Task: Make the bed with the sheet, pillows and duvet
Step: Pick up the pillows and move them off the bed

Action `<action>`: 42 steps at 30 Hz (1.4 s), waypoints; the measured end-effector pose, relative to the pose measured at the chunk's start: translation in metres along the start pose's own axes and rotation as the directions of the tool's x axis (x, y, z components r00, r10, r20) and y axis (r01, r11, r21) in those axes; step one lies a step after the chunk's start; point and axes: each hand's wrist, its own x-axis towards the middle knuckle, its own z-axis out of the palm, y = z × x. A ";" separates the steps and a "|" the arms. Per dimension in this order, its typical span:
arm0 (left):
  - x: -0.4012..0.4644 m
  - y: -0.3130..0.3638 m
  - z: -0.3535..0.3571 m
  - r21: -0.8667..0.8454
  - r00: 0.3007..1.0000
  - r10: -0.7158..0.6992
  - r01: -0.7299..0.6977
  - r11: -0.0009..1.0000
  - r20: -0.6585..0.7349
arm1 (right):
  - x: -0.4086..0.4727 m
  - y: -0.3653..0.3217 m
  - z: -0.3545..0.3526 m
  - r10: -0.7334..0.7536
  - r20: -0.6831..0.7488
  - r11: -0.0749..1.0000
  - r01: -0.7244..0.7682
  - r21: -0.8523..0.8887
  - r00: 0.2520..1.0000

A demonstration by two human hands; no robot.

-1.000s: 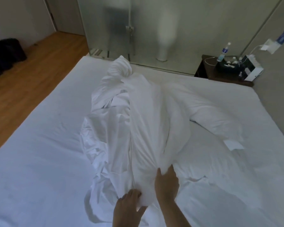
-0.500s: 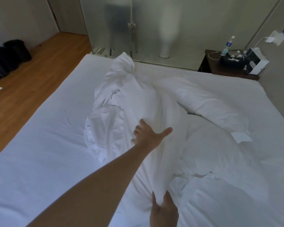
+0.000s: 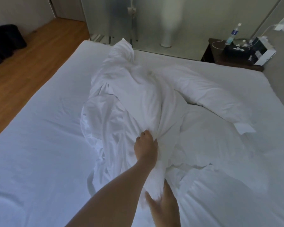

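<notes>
Gripping a bunched ridge of the white duvet (image 3: 131, 102), our left hand (image 3: 146, 145) reaches out over the middle of the bed, fingers curled into the cloth so that folds gather around the knuckles. Nearer to us, our right hand (image 3: 162, 205) holds the near end of the same ridge, thumb on one side and fingers on the other, pinching the fabric between them. The duvet lies heaped in a long crumpled mound running from near to far along the centre of the sheet (image 3: 39, 136), which covers the mattress smoothly on the left. Two pillows rest to the right of the mound: one pillow (image 3: 208, 94) lies farther away at a slant, and the other pillow (image 3: 208, 136) sits nearer, touching the duvet. Beyond the far right corner stands a dark bedside table (image 3: 220, 58) carrying a water bottle (image 3: 233, 34) and boxes. Wooden floor (image 3: 31, 54) shows on the left.
</notes>
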 end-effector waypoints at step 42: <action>0.162 -0.116 -0.075 -0.045 0.811 0.266 -0.338 0.940 -0.521 | 0.233 -0.042 0.024 0.423 -0.285 0.681 -0.509 -0.527 0.860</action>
